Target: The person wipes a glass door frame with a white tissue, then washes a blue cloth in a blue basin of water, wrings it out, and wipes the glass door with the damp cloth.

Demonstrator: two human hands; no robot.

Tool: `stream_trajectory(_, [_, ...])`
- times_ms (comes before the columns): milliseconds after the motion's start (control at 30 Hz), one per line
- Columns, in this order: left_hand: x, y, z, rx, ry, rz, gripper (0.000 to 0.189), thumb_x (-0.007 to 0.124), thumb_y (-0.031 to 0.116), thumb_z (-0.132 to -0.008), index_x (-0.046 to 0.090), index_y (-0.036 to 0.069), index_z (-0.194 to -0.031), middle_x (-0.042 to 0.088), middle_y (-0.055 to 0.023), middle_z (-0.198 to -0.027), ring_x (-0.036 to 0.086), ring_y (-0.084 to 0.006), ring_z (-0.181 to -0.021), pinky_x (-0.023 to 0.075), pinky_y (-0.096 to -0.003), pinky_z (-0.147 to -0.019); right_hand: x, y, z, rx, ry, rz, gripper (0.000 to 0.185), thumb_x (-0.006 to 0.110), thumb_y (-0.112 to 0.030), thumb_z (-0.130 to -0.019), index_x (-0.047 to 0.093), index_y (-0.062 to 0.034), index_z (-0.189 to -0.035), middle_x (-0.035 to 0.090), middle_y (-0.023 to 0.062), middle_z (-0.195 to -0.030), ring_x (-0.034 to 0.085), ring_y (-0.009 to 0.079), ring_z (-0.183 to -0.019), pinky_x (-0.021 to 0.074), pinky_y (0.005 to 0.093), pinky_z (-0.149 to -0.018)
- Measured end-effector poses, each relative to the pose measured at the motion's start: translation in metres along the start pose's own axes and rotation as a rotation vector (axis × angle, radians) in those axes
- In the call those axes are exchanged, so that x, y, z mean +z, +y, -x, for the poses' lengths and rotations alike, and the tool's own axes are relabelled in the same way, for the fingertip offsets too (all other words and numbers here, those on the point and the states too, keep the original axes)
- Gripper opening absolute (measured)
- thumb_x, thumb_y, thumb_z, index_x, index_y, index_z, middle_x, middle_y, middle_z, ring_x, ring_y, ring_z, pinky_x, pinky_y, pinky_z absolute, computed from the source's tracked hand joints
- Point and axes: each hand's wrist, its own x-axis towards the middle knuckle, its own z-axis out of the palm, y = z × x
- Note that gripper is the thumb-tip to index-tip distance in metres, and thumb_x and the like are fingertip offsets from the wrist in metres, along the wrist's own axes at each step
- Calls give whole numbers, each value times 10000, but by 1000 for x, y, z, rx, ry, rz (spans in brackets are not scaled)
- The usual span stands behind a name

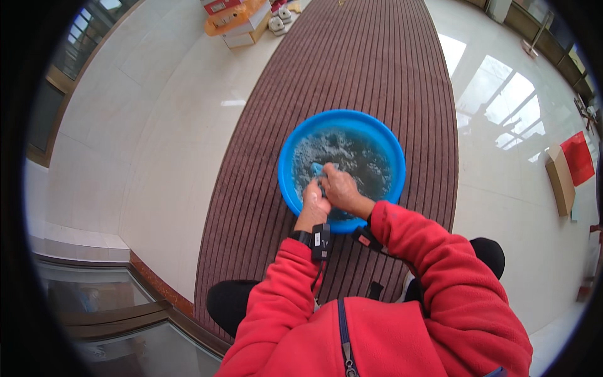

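A round blue plastic basin [285,188] holds dark, sudsy water [362,155] in front of me. Both my hands are together over its near left part. My right hand [341,188] is closed on a small light-blue cloth [317,169], which pokes out past the fingers. Against it from the left, my left hand [314,195] grips the lower part of the same cloth; its fingers are partly hidden. Wet skin shows on both. What kind of cloth item it is, I cannot tell.
Under the basin runs a brown ribbed carpet runner [358,61] over glossy floor tiles. Stacked shoe boxes [245,28] and white shoes [278,24] are at the far left. An open cardboard box [560,179] lies at the right. A glass-paned frame [118,320] stands at the lower left.
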Motion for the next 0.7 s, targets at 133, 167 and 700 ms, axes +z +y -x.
stream_trajectory(133, [2,-6,10,8,-127,35,331,416,155,-977,396,-14,-1261,473,-171,-1289,479,-327,-1193,389,-472,-1025,-21,59,-25,213,124,92,238,529,-236,-889,527,-27,-1003,629,263,-889,601,435,-880,466,515,-750])
stream_trajectory(167, [2,-1,14,62,-101,0,353,408,158,-980,375,-19,-1284,471,-168,-1294,479,-327,-1196,385,-484,-1029,-28,76,-30,271,133,62,266,540,-244,-883,540,-24,-1034,628,266,-905,605,424,-905,472,505,-772])
stream_trajectory(700, [-22,1,5,-251,18,-18,648,380,363,-983,52,109,-1481,120,-158,-1532,202,-360,-1386,206,-513,-1113,12,69,-5,386,-98,-179,250,609,-201,-764,654,-24,-934,657,226,-913,625,383,-899,491,436,-796])
